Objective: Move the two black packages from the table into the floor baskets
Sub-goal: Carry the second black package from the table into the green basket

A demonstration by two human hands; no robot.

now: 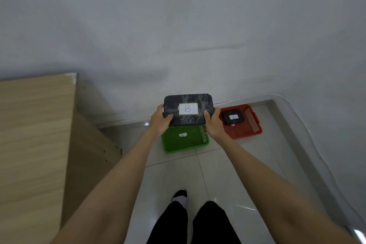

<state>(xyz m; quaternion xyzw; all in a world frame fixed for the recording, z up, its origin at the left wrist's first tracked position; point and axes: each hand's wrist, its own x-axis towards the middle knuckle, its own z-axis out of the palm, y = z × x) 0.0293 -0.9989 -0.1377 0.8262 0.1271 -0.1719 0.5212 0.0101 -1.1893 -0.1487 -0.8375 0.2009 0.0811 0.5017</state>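
A black package (188,119) with a white label marked "B" hangs in the air above the green floor basket (184,145). My left hand (159,122) grips its left edge and my right hand (213,124) grips its right edge. The package hides the far part of the green basket, which has a small white tag inside. To the right on the floor stands a red basket (244,131) with a second, smaller black package (231,118) lying in it.
A light wooden table (33,134) fills the left side, its edge close to my left arm. A grey wall runs behind the baskets. White floor tiles lie below, with my legs and feet (190,222) at the bottom.
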